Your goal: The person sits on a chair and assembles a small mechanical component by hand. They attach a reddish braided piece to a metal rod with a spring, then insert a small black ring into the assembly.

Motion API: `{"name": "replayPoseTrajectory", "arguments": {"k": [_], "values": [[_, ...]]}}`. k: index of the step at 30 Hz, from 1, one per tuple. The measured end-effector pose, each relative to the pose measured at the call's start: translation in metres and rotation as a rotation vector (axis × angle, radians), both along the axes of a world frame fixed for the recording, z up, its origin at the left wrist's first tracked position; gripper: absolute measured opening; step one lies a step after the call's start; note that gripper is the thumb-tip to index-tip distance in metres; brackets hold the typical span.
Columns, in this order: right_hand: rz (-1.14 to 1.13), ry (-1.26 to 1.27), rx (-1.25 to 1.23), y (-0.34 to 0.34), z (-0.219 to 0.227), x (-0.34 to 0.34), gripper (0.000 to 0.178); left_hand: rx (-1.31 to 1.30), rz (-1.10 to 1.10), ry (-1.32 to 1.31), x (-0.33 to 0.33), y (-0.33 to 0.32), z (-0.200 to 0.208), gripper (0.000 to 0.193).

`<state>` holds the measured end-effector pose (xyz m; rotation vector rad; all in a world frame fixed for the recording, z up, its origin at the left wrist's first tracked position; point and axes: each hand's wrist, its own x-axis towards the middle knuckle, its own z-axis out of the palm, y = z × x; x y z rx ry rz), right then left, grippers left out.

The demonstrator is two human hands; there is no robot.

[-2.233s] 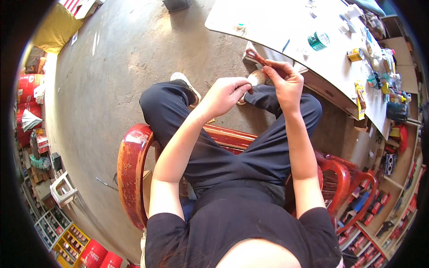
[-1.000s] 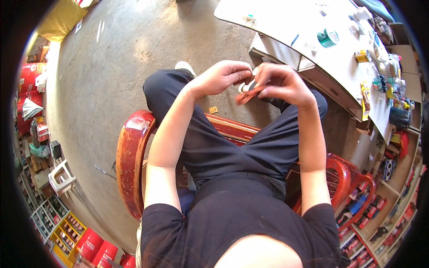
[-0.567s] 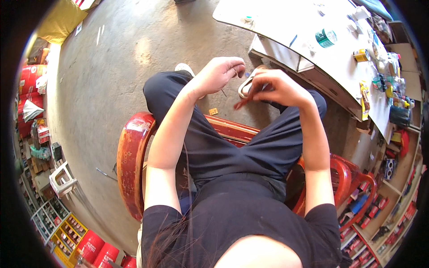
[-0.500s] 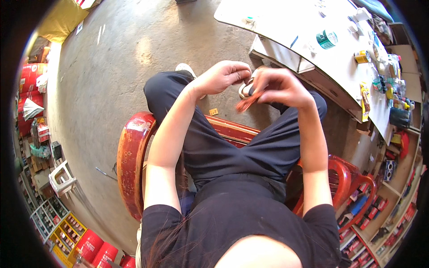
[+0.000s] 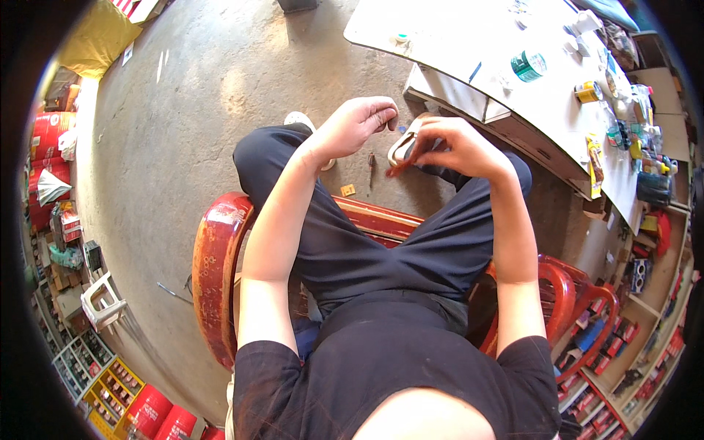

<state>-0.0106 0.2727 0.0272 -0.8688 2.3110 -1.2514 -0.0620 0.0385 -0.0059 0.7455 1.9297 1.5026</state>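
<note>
My left hand (image 5: 361,123) is raised above my left knee, its fingers curled and pressed together; whether anything lies between them is hidden. Close beside it on the right, my right hand (image 5: 456,147) pinches a thin reddish-brown strip (image 5: 396,170) between thumb and fingers, its end hanging toward the left. The strip is blurred and its kind is unclear. Between the hands, lower down, a small dark brown elongated piece (image 5: 372,167) shows against the floor. I cannot tell whether it lies there or is falling.
A red wooden chair (image 5: 214,286) holds me. A small yellow card (image 5: 347,190) lies on the concrete floor (image 5: 198,132). At the upper right, a white table (image 5: 440,33) carries a green-labelled jar (image 5: 529,66), a yellow can (image 5: 588,92) and several bottles. A white stool (image 5: 103,301) stands left.
My hands have drawn slightly apart, the left one moving a little to the left. The dark brown piece now shows below them, where bare floor was visible. The reddish strip hangs closer to my right hand.
</note>
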Motion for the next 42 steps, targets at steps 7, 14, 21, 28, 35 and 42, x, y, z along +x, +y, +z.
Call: {"name": "replayPoseTrajectory", "arguments": {"k": [7, 14, 21, 28, 35, 42], "values": [[-0.343, -0.359, -0.869, -0.006, -0.003, 0.012, 0.013, 0.222, 0.043, -0.296, 0.019, 0.015, 0.000, 0.019], [-0.851, 0.441, -0.126, -0.014, 0.013, 0.014, 0.009, 0.089, -0.014, -0.118, 0.043, 0.020, 0.027, 0.022], [-0.505, 0.198, 0.060, -0.006, 0.011, 0.023, 0.010, -0.003, 0.038, 0.319, 0.033, 0.017, 0.037, 0.015], [-0.318, -0.541, -0.698, -0.002, 0.011, 0.026, 0.016, 0.207, -0.059, -0.283, 0.023, 0.016, 0.004, 0.021], [-0.829, 0.122, -0.316, -0.011, 0.002, 0.017, 0.013, 0.052, 0.001, 0.134, 0.055, 0.022, 0.012, 0.018], [-0.166, 0.182, 0.124, -0.005, 0.012, 0.021, 0.011, -0.093, -0.017, 0.356, 0.034, 0.018, 0.015, 0.017]]}}
